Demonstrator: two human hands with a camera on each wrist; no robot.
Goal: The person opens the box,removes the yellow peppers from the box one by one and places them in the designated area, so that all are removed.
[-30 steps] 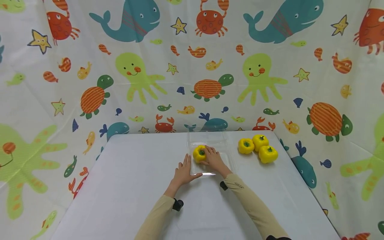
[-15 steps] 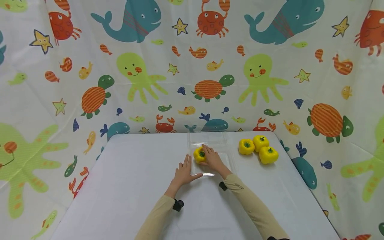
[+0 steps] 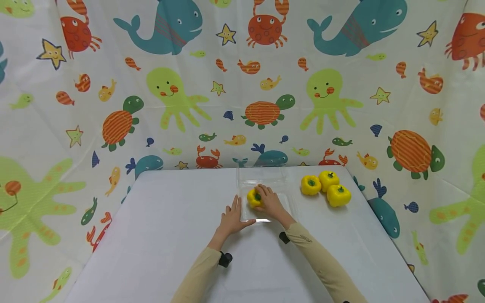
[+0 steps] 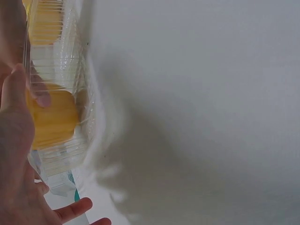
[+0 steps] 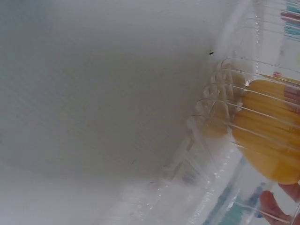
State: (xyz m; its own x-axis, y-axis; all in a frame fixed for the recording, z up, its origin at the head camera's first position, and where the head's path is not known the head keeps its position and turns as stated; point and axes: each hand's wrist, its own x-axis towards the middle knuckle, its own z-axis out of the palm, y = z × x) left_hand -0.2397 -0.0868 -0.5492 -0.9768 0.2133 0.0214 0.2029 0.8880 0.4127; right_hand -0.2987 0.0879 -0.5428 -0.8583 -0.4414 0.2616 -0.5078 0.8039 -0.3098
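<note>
A yellow bell pepper (image 3: 253, 199) sits inside a clear plastic box (image 3: 264, 220) whose lid (image 3: 261, 173) stands folded back at the far side. My right hand (image 3: 272, 205) grips this pepper from the right, fingers over its top. My left hand (image 3: 230, 219) rests against the box's near left corner, fingers straight along the left side and thumb spread along the front edge. Through the ribbed wall (image 4: 70, 65) in the left wrist view, the pepper (image 4: 56, 119) shows near the left hand (image 4: 18, 154). The right wrist view also shows the pepper (image 5: 267, 133) behind the plastic.
Three more yellow bell peppers, the left one (image 3: 310, 185), the back one (image 3: 329, 181) and the front one (image 3: 339, 195), stand grouped to the right of the box on the white table (image 3: 170, 210). A curtain (image 3: 227, 105) printed with sea animals hangs behind and beside the table.
My right hand and the pepper have shifted slightly right and toward me inside the box. The left hand stays in place at the box corner.
</note>
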